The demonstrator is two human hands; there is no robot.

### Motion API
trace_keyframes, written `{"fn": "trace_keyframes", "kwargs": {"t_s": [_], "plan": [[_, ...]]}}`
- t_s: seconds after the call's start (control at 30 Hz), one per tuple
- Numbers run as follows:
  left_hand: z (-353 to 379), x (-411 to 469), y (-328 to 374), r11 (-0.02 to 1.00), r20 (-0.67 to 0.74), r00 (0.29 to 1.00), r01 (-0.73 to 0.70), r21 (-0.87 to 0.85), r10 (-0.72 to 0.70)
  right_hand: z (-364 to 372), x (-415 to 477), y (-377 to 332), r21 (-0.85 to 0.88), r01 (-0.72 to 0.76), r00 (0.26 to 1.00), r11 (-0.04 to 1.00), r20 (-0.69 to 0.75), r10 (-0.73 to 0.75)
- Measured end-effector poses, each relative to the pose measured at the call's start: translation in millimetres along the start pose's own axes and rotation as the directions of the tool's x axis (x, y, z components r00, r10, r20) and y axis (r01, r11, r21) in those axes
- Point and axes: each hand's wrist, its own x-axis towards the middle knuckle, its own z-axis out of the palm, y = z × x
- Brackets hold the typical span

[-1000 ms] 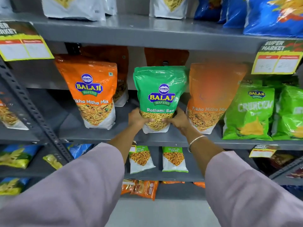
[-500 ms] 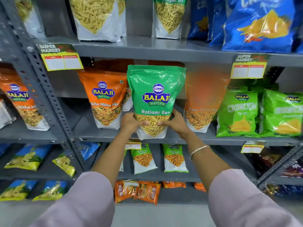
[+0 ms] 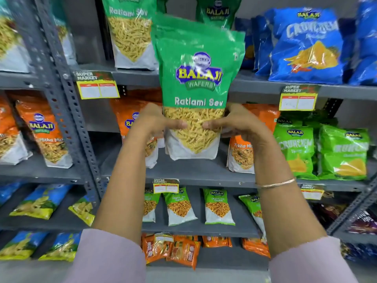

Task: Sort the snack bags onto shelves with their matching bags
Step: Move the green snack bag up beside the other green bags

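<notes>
Head view. A green Ratlami Sev bag (image 3: 195, 86) is held upright in front of the shelving, clear of every shelf. The left hand (image 3: 157, 123) clasps its lower left edge and the right hand (image 3: 234, 123) its lower right edge, thumbs pressed on the clear window. Compared with half a second earlier, the bag has risen: its top now overlaps the upper shelf (image 3: 265, 86), where two matching green Ratlami Sev bags (image 3: 130, 31) stand. To the right on that shelf are blue Crunchem bags (image 3: 306, 45), count unclear. On the shelf behind the hands stand orange Tikha Mitha Mix bags (image 3: 44, 135), at least four, and two green Crunchem bags (image 3: 344, 152).
</notes>
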Motion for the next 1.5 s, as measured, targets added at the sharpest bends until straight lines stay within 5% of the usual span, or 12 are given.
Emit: {"fn": "trace_keyframes", "kwargs": {"t_s": [0.27, 0.53, 0.8, 1.5], "plan": [[-40.9, 28.6, 103.4, 0.984, -0.129, 0.978, -0.171, -0.051, 0.164, -52.8, 33.7, -84.8, -0.005, 0.188, 0.964, 0.982, -0.191, -0.185], [-47.2, 77.4, 170.4, 0.978, -0.147, 0.968, -0.192, 0.081, 0.202, -91.1, 85.3, -124.9, 0.132, 0.206, 0.955, 0.97, -0.243, -0.17], [-28.1, 111.4, 181.9, 0.989, -0.116, 0.985, -0.136, -0.053, 0.129, -103.9, 127.4, -109.7, 0.228, 0.166, 0.968, 0.959, -0.225, -0.114], [-4.6, 158.2, 158.1, 0.961, -0.101, 0.99, -0.122, -0.25, 0.099, -111.3, 174.6, -84.3, 0.128, 0.154, 0.974, 0.98, -0.188, -0.128]]}}
